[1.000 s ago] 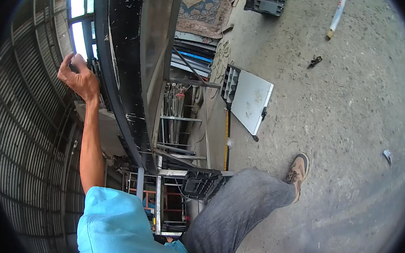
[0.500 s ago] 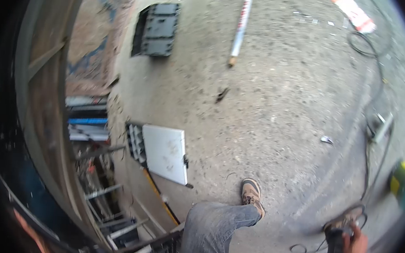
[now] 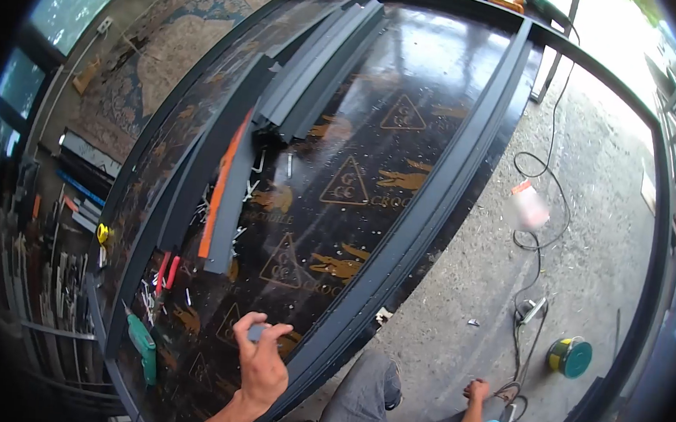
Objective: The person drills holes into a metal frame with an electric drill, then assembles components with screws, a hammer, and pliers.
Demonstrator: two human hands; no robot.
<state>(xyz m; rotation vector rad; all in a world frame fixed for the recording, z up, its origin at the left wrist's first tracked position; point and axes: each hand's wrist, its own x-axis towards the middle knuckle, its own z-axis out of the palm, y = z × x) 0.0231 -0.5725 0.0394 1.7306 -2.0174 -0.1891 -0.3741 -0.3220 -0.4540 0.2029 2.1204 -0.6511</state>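
My left hand (image 3: 264, 370) is over the near end of a black printed board (image 3: 412, 51), its thumb and fingers closed on a small grey piece (image 3: 256, 332). Beside it, a long dark grey metal profile (image 3: 424, 217) runs along the board's right edge. My right hand (image 3: 477, 390) hangs low by my leg, above the concrete floor, with its fingers curled; whether anything is in them is hidden. Left of my left hand lie a green drill (image 3: 141, 348) and red-handled pliers (image 3: 167, 271). Farther up are an orange strip (image 3: 222, 187) and more grey profiles (image 3: 321, 61).
A dark frame (image 3: 613, 93) surrounds the board and extends over the floor at right. A black cable (image 3: 549, 159), a power strip (image 3: 533, 311) and a green-yellow bucket (image 3: 571, 357) are on the floor. A yellow tape measure (image 3: 103, 233) sits at left, with a patterned carpet (image 3: 169, 42) beyond.
My view has swung from the floor to the board. My left hand has come from the lower left edge to over the board, with the grey piece now visible. My right hand has left the shoe.
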